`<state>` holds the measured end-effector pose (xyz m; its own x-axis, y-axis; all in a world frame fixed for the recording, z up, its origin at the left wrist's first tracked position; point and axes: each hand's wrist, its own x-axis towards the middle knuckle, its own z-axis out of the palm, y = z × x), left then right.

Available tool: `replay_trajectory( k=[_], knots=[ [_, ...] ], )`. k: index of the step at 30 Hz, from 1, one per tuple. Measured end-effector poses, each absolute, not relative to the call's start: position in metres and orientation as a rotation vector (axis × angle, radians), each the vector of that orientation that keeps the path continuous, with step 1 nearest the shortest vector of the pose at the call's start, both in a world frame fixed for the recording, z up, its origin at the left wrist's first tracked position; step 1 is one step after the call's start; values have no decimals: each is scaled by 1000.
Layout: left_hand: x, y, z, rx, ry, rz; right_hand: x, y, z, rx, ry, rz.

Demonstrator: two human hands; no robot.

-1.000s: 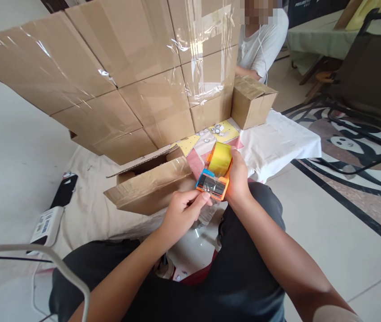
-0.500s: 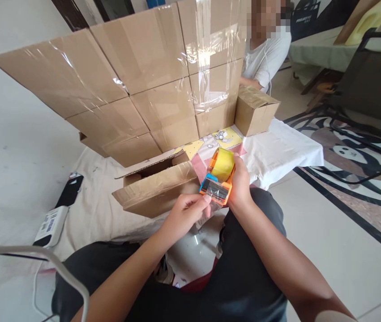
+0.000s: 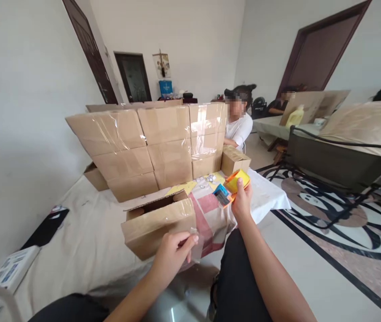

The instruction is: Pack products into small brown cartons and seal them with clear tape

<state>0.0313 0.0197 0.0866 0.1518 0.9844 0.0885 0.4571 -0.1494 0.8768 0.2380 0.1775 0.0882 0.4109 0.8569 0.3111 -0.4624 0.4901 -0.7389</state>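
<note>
My right hand [image 3: 243, 199] grips a tape dispenser [image 3: 222, 195], orange and blue, loaded with a yellow roll of tape [image 3: 239, 180]. My left hand [image 3: 173, 253] is closed, thumb against forefinger, on a strip of clear tape [image 3: 197, 251] that hangs from the fingertips. No tape is visible across the gap between the hands. Just beyond my left hand, a small cardboard box [image 3: 160, 223] stands on the cloth-covered table with its top flaps up. Behind it rises a wall of stacked cardboard boxes [image 3: 168, 147], joined with shiny clear tape.
A closed carton [image 3: 235, 161] sits at the right of the stack, near a person in a white shirt [image 3: 240, 129]. White scraps [image 3: 210, 178] lie on the patterned cloth. At left are a power strip [image 3: 12, 270] and a black object [image 3: 45, 228]. A dark folding chair [image 3: 338, 163] stands right.
My hands have moved apart: the right one went up and right with the dispenser, the left one down and left with the tape strip. My view has tilted upward.
</note>
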Motion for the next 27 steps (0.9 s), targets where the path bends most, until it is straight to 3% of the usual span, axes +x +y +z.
replay_trajectory(
  k=[11, 15, 18, 22, 27],
  knots=[
    [-22, 15, 122, 1525, 1293, 1285, 212, 195, 51, -1027, -1139, 1003],
    [-43, 15, 133, 1547, 1268, 1310, 219, 187, 50, -1208, -1067, 800],
    [-56, 17, 139, 1686, 1351, 1259, 210, 158, 71, -1137, -1170, 532],
    [-62, 15, 143, 1807, 1358, 1224, 162, 99, 121, -834, -1790, 654],
    [-65, 8, 148, 1858, 1289, 1356, 108, 67, 157, -722, -1897, 604]
  ],
)
